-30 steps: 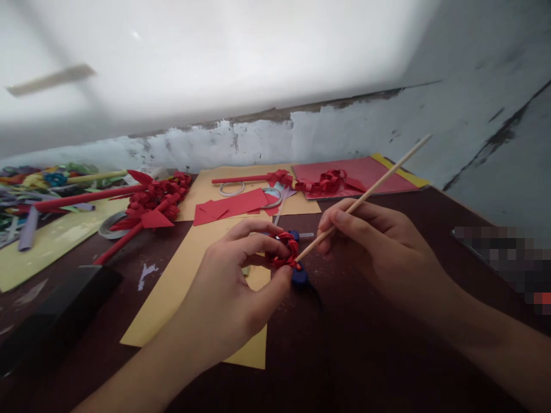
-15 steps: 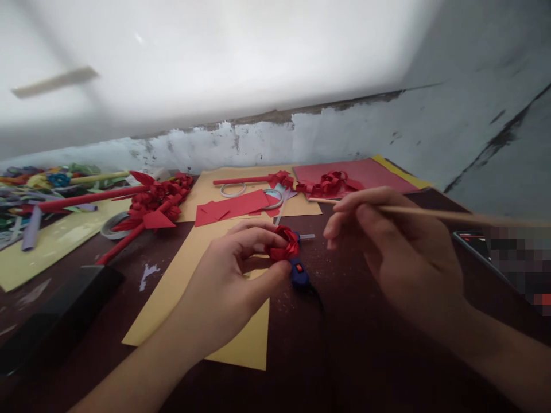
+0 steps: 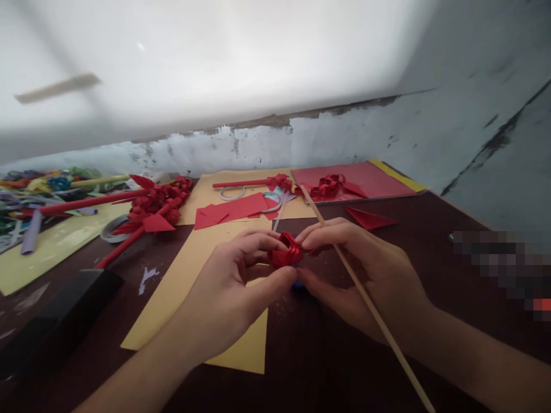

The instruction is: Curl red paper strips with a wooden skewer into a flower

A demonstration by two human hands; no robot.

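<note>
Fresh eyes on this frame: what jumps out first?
First, the crumpled red paper at the left hand's fingertips, mid-picture, with the right hand close against it. Next, the pale stick slanting across the right hand. Then the big red cluster at left, behind the black box.

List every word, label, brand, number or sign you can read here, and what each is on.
None can be read.
Tape roll, behind the red paper flower: bluish patch inside the ring, too small to tell whether it is print.
Blue thing under the flower: mostly hidden, no marking to be made out.
Pixelated patch at the right edge: blocked out, unreadable.
</note>
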